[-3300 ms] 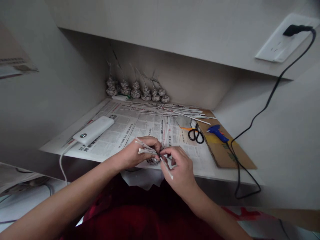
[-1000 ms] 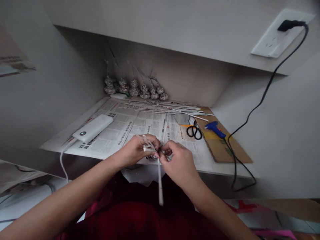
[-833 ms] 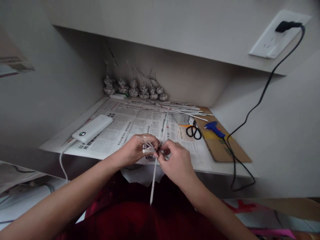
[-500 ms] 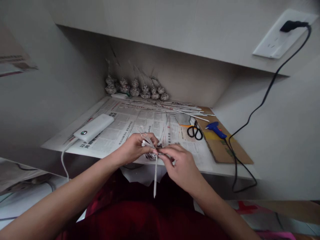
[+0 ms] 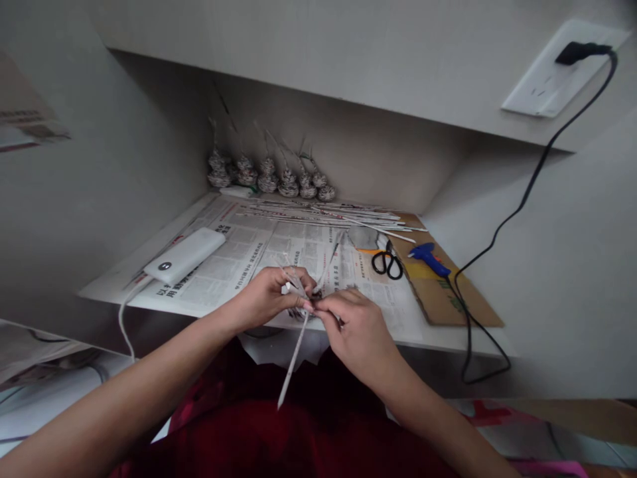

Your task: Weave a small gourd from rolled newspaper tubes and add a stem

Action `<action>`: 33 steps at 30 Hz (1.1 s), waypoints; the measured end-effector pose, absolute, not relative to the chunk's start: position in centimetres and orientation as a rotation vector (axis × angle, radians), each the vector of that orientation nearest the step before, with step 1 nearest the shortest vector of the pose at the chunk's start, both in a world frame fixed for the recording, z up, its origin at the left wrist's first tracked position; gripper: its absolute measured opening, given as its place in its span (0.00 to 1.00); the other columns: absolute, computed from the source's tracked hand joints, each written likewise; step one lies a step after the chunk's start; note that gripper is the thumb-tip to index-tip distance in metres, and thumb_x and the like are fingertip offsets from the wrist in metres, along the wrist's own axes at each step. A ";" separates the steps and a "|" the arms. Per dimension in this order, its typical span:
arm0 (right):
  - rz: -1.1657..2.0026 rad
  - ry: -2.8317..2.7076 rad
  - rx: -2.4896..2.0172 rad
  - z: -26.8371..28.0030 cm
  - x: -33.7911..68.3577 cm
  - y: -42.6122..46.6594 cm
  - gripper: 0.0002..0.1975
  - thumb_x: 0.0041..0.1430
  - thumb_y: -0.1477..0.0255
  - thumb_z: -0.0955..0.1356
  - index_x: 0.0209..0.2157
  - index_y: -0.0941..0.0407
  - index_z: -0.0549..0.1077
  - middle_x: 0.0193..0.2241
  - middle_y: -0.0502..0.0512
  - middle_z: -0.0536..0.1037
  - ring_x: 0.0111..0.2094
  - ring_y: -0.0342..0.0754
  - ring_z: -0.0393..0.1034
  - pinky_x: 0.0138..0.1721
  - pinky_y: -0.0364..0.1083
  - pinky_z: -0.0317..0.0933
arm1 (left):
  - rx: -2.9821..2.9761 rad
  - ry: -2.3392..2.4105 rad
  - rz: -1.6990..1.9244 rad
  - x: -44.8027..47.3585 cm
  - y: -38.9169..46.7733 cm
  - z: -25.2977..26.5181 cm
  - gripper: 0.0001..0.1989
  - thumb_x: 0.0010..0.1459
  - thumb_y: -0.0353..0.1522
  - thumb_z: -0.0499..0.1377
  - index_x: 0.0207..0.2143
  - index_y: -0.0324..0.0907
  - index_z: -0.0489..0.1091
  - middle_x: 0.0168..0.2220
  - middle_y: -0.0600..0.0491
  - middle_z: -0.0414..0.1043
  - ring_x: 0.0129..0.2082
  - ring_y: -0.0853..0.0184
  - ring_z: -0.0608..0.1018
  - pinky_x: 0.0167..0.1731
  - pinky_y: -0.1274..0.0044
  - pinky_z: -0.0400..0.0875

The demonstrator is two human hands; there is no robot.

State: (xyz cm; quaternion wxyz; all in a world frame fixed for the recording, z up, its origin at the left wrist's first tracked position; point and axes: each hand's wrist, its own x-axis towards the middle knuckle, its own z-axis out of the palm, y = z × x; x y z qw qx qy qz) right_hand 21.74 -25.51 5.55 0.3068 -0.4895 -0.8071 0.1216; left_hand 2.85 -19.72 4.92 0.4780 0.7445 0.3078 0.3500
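My left hand (image 5: 281,295) is closed around a small piece woven from rolled newspaper strips, mostly hidden by my fingers. Thin strip ends (image 5: 288,269) stick up out of it. One rolled paper strip (image 5: 293,362) hangs down toward my lap from between the fingertips. My right hand (image 5: 355,325) meets the left at the fingertips, thumb and forefinger pinched on the woven piece's strips; the exact spot under the fingers is hidden. Both hands are just over the table's front edge.
Several woven paper gourds (image 5: 269,179) line the back wall. Loose paper strips (image 5: 328,216) lie before them on newspaper (image 5: 249,265). A white power bank (image 5: 186,255) is at left. Black-handled scissors (image 5: 387,264) and a blue glue gun (image 5: 428,257) on cardboard (image 5: 462,305) lie at right.
The hanging strip's lower end has swung to the left and now slants. My hands have stayed nearly in place, with fingertips shifted slightly.
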 end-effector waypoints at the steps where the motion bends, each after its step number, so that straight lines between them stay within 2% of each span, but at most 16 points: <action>1: 0.322 -2.149 -1.301 5.6 21.7 -25.6 0.08 0.58 0.77 0.66 0.33 0.54 0.77 0.30 0.51 0.78 0.35 0.47 0.70 0.38 0.47 0.62 | 1.816 0.751 0.853 2.9 -19.7 4.9 0.07 0.51 0.32 0.65 0.29 0.38 0.70 0.30 0.55 0.71 0.32 0.71 0.73 0.35 0.78 0.67; 4: 0.329 -2.114 -1.333 5.7 21.8 -25.8 0.07 0.57 0.77 0.66 0.33 0.53 0.76 0.31 0.50 0.78 0.34 0.46 0.70 0.37 0.46 0.62 | 1.803 0.756 0.841 3.0 -19.9 5.0 0.07 0.50 0.32 0.65 0.29 0.39 0.70 0.30 0.55 0.71 0.32 0.71 0.73 0.35 0.78 0.67; 10: 0.279 -1.963 -1.418 5.3 21.6 -25.5 0.03 0.55 0.75 0.68 0.29 0.54 0.74 0.26 0.48 0.78 0.27 0.44 0.69 0.31 0.45 0.60 | 1.802 0.809 0.879 3.1 -20.2 5.1 0.07 0.50 0.32 0.65 0.28 0.39 0.70 0.31 0.54 0.72 0.33 0.70 0.74 0.35 0.77 0.68; 18: -0.031 -2.227 -1.388 5.0 20.7 -25.6 0.07 0.59 0.77 0.64 0.30 0.56 0.74 0.30 0.55 0.76 0.37 0.50 0.67 0.38 0.48 0.61 | 1.875 0.802 0.926 3.4 -20.2 4.9 0.05 0.50 0.31 0.64 0.29 0.39 0.71 0.31 0.54 0.74 0.34 0.69 0.75 0.37 0.77 0.68; 23: 0.244 -2.195 -1.397 6.1 21.3 -25.1 0.07 0.56 0.78 0.65 0.32 0.55 0.74 0.31 0.53 0.77 0.34 0.47 0.69 0.37 0.46 0.61 | 1.878 0.796 0.899 3.5 -20.1 4.6 0.05 0.51 0.31 0.65 0.30 0.39 0.71 0.31 0.54 0.74 0.33 0.70 0.75 0.37 0.77 0.68; 29: 0.444 -2.115 -1.464 6.7 21.7 -24.0 0.01 0.52 0.74 0.68 0.27 0.54 0.72 0.27 0.50 0.77 0.27 0.43 0.68 0.29 0.43 0.57 | 1.954 0.793 0.891 3.7 -20.1 4.4 0.05 0.53 0.32 0.63 0.30 0.40 0.71 0.32 0.53 0.73 0.33 0.70 0.75 0.36 0.77 0.69; 33: 0.473 -2.097 -1.507 6.6 21.6 -23.4 0.05 0.48 0.73 0.70 0.27 0.54 0.68 0.25 0.49 0.76 0.24 0.42 0.66 0.25 0.42 0.54 | 2.005 0.758 0.855 3.8 -20.4 4.7 0.04 0.55 0.32 0.61 0.30 0.40 0.71 0.33 0.52 0.74 0.34 0.69 0.75 0.38 0.76 0.69</action>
